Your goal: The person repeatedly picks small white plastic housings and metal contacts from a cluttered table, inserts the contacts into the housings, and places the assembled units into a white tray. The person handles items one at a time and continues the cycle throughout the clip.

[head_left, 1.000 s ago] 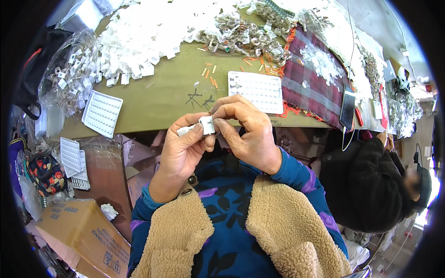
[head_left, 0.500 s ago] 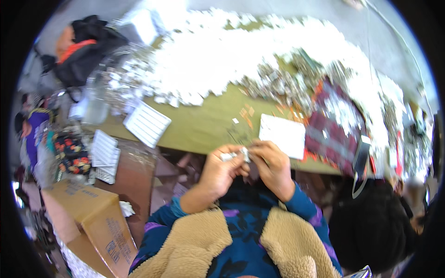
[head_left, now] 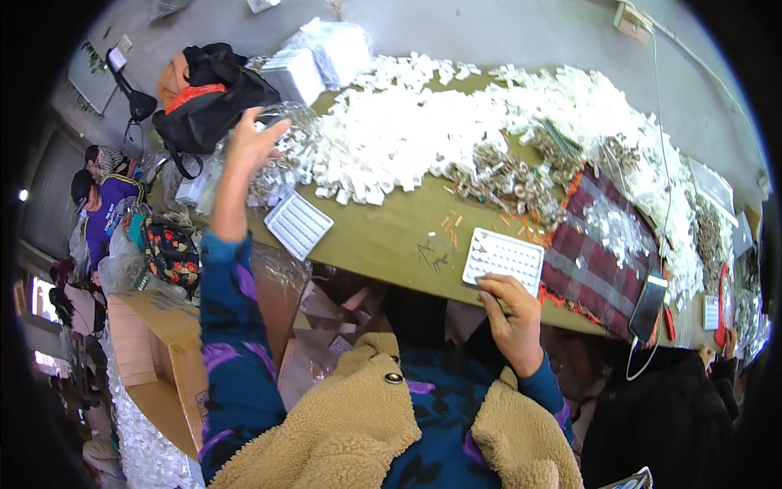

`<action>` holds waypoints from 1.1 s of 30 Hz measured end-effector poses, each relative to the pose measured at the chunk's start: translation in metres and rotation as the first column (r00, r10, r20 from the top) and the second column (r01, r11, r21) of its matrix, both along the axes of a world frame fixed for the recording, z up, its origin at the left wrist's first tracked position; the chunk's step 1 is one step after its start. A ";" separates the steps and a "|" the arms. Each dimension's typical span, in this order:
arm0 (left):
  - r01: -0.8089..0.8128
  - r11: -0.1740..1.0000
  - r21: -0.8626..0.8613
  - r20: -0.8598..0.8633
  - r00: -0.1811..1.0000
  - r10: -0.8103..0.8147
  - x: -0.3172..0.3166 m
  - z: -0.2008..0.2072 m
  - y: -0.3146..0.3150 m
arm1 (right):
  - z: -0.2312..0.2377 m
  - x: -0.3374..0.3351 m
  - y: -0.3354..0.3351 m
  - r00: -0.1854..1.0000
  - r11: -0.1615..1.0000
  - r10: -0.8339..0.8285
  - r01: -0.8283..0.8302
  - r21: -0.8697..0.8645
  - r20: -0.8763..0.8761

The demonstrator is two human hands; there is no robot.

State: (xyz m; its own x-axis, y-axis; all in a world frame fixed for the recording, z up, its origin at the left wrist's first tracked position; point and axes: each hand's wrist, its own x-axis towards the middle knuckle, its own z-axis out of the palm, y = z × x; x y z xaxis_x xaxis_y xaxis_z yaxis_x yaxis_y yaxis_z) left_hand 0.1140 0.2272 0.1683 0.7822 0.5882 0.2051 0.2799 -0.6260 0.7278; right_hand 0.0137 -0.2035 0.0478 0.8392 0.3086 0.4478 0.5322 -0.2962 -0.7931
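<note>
My left hand [head_left: 254,145] is stretched out to the far left with fingers and thumb apart. It hovers over a heap of small silvery-and-white pieces [head_left: 273,181] beside clear plastic wrapping; no object shows in its grasp. My right hand [head_left: 513,318] is at the table's front edge, its fingertips at the lower left corner of a white tray [head_left: 521,259] with rows of small slots. Its fingers are extended and slightly curved, thumb apart, and I see nothing held. A second white slotted tray [head_left: 298,225] lies left of centre, close to my left forearm.
A large heap of small white pieces [head_left: 391,134] spreads over the green table cover [head_left: 383,232]. Metal-looking parts [head_left: 501,179] lie before it. On the right are a plaid cloth [head_left: 599,261] and a phone [head_left: 649,306] on a cable. A cardboard box [head_left: 159,314] stands at left.
My hands were together in front of me around a small white piece. Now the left has swung far left to the heap, and the right has moved to the tray's edge.
</note>
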 end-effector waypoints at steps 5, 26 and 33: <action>0.235 0.876 0.422 0.137 0.938 -0.317 0.020 -0.038 -0.027 | -0.004 -0.003 0.000 0.999 0.999 0.024 -0.023 0.025 -0.046; 0.028 -0.347 -0.938 0.042 0.999 -0.032 -0.020 -0.147 -0.107 | -0.002 0.003 0.022 0.825 0.987 0.141 -0.077 0.139 -0.547; 0.769 0.615 -0.174 0.315 0.636 -0.705 -0.097 -0.146 -0.205 | -0.009 0.021 0.050 0.690 0.850 0.256 0.173 0.497 -0.677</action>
